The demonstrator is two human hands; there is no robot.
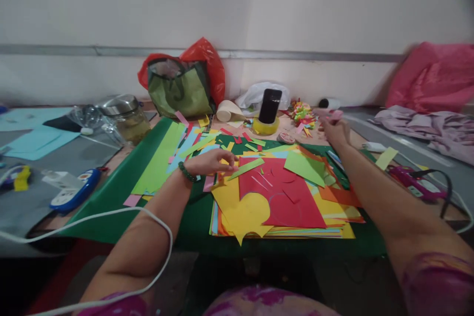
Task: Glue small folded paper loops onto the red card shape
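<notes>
My left hand (213,162), with a dark beaded bracelet at the wrist, is over the paper stack. Its thumb and fingers are closed at the end of a light green paper strip (249,168). Beneath lies a red paper sheet (296,205) with drawn curves and thin cut slivers. A yellow paper piece (254,210) with rounded edges overlaps it at the front. My right hand (336,128) reaches to the back right, beside a heap of small colourful paper pieces (301,111). Something pink (336,115) shows at its fingers, which are blurred.
A phone (270,105) stands in a yellow tape roll (265,127). Paper scraps lie around a green sheet (107,207). A glass jar (128,121) and a bag (181,91) are back left. A white cable (168,252) crosses my left arm; a purple device (416,182) lies right.
</notes>
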